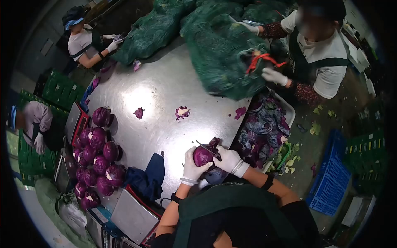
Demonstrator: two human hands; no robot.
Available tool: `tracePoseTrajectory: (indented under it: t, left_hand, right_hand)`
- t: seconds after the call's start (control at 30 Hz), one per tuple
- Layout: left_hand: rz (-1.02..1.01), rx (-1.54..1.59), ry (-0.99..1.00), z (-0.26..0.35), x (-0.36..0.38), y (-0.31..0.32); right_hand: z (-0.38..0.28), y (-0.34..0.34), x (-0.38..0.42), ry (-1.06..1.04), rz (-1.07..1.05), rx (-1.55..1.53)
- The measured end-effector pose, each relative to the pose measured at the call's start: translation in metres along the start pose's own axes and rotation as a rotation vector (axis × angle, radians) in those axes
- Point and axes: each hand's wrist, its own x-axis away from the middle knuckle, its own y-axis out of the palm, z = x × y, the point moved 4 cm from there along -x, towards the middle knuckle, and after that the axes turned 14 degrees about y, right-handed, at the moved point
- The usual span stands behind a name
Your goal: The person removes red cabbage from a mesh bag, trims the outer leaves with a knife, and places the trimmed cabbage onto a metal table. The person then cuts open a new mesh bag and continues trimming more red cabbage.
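Observation:
A red cabbage (202, 157) is held just above the near edge of the metal table, a dark outer leaf (214, 143) standing off its far side. My left hand (191, 167), in a white glove, wraps around the cabbage from the left. In my gloved right hand (228, 159) is a knife (203, 146), its thin blade lying across the cabbage's top. Another cabbage (214, 176) shows partly below my hands. Trimmed leaf pieces (182, 113) lie farther out on the table (159, 93).
Several red cabbages (97, 138) are piled at left, beside scales (134, 213) and a dark blue cloth (149, 177). A bin of trimmed leaves (264, 128) stands right. Across the table, a co-worker (320, 49) handles a green net sack (219, 53). Two more people work at left.

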Motion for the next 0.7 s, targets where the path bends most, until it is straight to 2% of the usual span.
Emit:
tracePoseTrajectory:
  t: [0.03,0.1,0.17,0.23,0.27,0.3,0.37,0.4,0.43,0.5,0.57,0.6,0.63,0.7]
  left_hand:
    - [0.001,0.001,0.004,0.001,0.001,0.002]
    - [0.092,-0.070,0.070,0.004,0.006,0.002]
    - [0.117,-0.060,0.079,0.011,0.007,-0.002]
    - [0.259,0.609,-0.065,0.009,0.011,-0.002]
    - [0.280,0.862,-0.149,0.003,0.013,-0.001]
    - [0.285,0.857,-0.143,0.001,0.014,-0.004]
    - [0.321,1.331,-0.343,-0.003,0.020,0.000]
    - [0.343,1.337,-0.347,-0.003,0.018,-0.002]
    - [0.347,1.334,-0.335,0.004,0.011,-0.006]
    - [0.379,1.156,-0.187,0.027,-0.006,-0.019]
    - [0.422,0.779,-0.063,0.034,-0.010,-0.026]
    - [0.428,0.481,0.004,0.039,-0.010,-0.030]
    - [0.427,0.173,0.164,0.033,-0.005,-0.032]
    - [0.470,-0.054,0.331,0.051,-0.005,-0.042]
  right_hand:
    - [-0.002,0.002,0.001,0.000,0.004,0.001]
    - [-0.006,0.003,0.005,-0.015,0.165,0.090]
    - [0.001,-0.023,0.004,-0.088,0.295,-0.047]
    - [0.003,-0.068,0.014,-0.119,0.323,-0.296]
    - [0.018,-0.079,0.011,-0.042,0.270,-0.375]
    - [0.034,-0.089,0.008,0.030,0.218,-0.453]
    - [0.048,-0.115,0.007,-0.014,0.426,0.150]
    - [0.045,-0.124,0.013,-0.031,0.514,0.036]
    - [0.034,-0.129,0.017,0.013,0.365,-0.072]
    - [-0.001,-0.124,0.028,-0.217,0.178,-0.409]
    - [-0.029,-0.102,0.030,-0.257,-0.028,-0.590]
    - [-0.044,-0.098,0.034,-0.219,-0.044,-0.593]
    - [-0.047,-0.083,0.030,-0.194,-0.007,-0.532]
    - [-0.051,-0.069,0.022,-0.231,0.074,-0.533]
